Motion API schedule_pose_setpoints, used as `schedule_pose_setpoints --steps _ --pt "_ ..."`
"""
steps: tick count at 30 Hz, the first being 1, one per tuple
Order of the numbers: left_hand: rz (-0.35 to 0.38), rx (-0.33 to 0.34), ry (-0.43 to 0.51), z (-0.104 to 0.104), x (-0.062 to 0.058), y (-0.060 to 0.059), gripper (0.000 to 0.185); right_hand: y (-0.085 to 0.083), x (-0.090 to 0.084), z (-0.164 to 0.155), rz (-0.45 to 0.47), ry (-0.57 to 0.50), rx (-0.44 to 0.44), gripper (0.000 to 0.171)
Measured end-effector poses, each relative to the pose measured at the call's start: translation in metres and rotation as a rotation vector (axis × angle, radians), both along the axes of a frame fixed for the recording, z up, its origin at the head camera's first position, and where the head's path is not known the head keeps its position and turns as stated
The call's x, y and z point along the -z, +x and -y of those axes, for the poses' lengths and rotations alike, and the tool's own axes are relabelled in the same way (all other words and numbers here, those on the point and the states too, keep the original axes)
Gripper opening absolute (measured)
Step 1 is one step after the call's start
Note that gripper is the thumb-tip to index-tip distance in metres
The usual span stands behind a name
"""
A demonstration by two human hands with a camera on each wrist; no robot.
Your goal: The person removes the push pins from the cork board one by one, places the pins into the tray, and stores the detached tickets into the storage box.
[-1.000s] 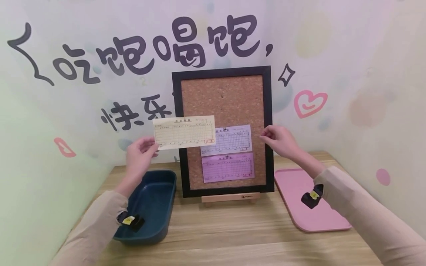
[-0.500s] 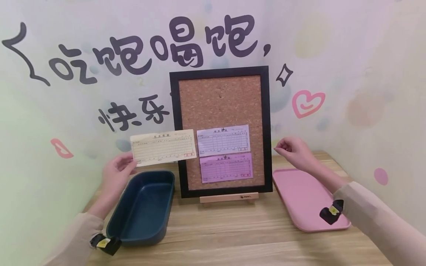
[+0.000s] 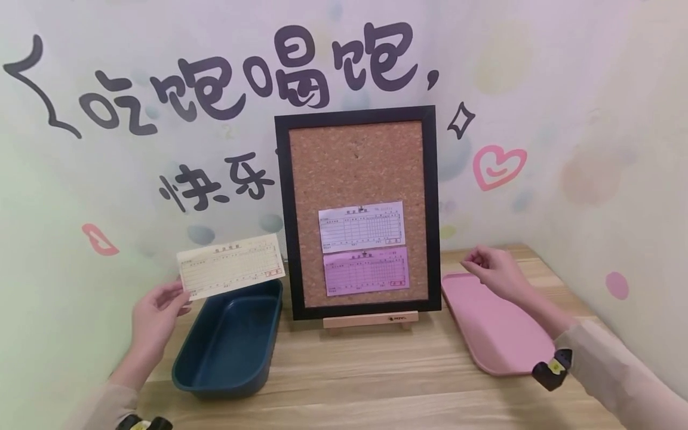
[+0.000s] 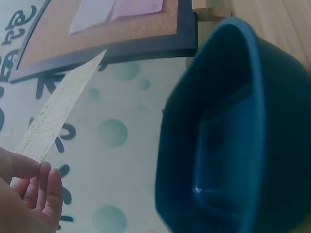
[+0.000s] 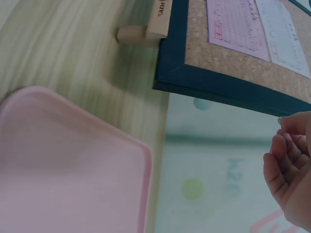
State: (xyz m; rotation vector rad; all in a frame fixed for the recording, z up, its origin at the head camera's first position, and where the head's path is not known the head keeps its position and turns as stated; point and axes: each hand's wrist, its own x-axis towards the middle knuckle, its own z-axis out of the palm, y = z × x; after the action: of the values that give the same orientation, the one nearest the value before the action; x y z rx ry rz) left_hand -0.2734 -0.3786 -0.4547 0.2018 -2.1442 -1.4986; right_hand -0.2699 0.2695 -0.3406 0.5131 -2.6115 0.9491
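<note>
- Left hand (image 3: pixel 156 313) pinches the yellow slip (image 3: pixel 231 266) by its lower left corner, thumb and fingers closed on the paper; the slip hangs just above the back edge of the blue bin (image 3: pixel 231 340).
- Right hand (image 3: pixel 491 272) is curled, fingertips pinched together over the far end of the pink tray (image 3: pixel 500 334); whether something small sits between them I cannot tell.
- Over the last second the slip has come away from the corkboard (image 3: pixel 357 161), moving left and down to the bin; the right hand has drawn back from the board's frame and dropped toward the tray.
- Judged from that, the slip is off the board and near being dropped in the bin.
- Two slips remain pinned: white slip (image 3: pixel 361 226) above purple slip (image 3: pixel 366 270).
- Writing: large wall characters (image 3: pixel 258 77) read "吃饱喝饱", with "快乐" below; the slips' table print is too small to read, as is the stand (image 3: pixel 371 321) logo.
</note>
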Motion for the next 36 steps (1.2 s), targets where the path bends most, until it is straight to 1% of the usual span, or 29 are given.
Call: schedule_pose_setpoints --steps 1,5,8,11,14,15,17,21,24,25,26,27,28,30,31,33,34,35,36 --pt "-0.014 -0.004 0.013 0.016 0.021 -0.011 0.044 0.001 0.003 -0.001 0.002 -0.001 0.005 0.011" --pt "0.032 -0.018 0.059 0.014 0.019 0.006 0.046 0.003 0.015 -0.006 0.015 -0.018 0.003 0.010" --pt "0.065 -0.021 0.068 0.013 0.020 0.018 0.046 0.005 0.022 -0.010 0.032 -0.037 -0.006 0.010" --pt "0.087 -0.020 0.089 0.011 0.022 0.029 0.045 0.008 0.027 -0.013 0.051 -0.057 -0.009 0.011" --pt "0.088 -0.033 0.091 0.009 0.024 0.037 0.040 0.011 0.030 -0.015 0.078 -0.070 -0.011 0.012" --pt "0.089 -0.038 0.094 0.009 0.025 0.039 0.040 0.011 0.031 -0.017 0.088 -0.073 -0.011 0.012" --pt "0.100 -0.049 0.066 0.008 0.027 0.042 0.038 0.012 0.033 -0.019 0.104 -0.078 -0.013 0.013" --pt "0.127 -0.070 0.029 0.006 0.032 0.044 0.039 0.015 0.038 -0.024 0.114 -0.086 -0.007 0.014" --pt "0.128 -0.078 0.039 0.003 0.033 0.044 0.035 0.017 0.041 -0.026 0.121 -0.097 -0.007 0.014" --pt "0.127 -0.082 0.043 0.001 0.032 0.045 0.030 0.017 0.042 -0.026 0.124 -0.103 -0.009 0.014" --pt "0.119 -0.072 0.057 -0.001 0.031 0.047 0.026 0.018 0.043 -0.027 0.129 -0.107 -0.011 0.014" --pt "0.116 -0.053 0.074 -0.005 0.027 0.050 0.025 0.018 0.044 -0.027 0.133 -0.112 -0.014 0.014" --pt "0.119 -0.039 0.088 -0.010 0.021 0.053 0.020 0.019 0.045 -0.028 0.137 -0.117 -0.018 0.013" --pt "0.137 -0.032 0.094 -0.024 0.007 0.063 0.019 0.020 0.047 -0.028 0.142 -0.119 -0.018 0.013" --pt "0.153 -0.040 0.090 -0.033 -0.003 0.068 0.018 0.021 0.048 -0.028 0.143 -0.119 -0.017 0.013" --pt "0.187 -0.048 0.057 -0.052 -0.024 0.079 0.025 0.022 0.050 -0.028 0.147 -0.117 -0.013 0.013" --pt "0.204 -0.068 0.034 -0.062 -0.033 0.084 0.026 0.022 0.051 -0.028 0.150 -0.114 -0.012 0.013" --pt "0.217 -0.079 0.014 -0.070 -0.041 0.088 0.031 0.023 0.051 -0.028 0.151 -0.115 -0.013 0.014" --pt "0.232 -0.085 0.007 -0.077 -0.048 0.091 0.031 0.023 0.052 -0.029 0.153 -0.116 -0.015 0.014"
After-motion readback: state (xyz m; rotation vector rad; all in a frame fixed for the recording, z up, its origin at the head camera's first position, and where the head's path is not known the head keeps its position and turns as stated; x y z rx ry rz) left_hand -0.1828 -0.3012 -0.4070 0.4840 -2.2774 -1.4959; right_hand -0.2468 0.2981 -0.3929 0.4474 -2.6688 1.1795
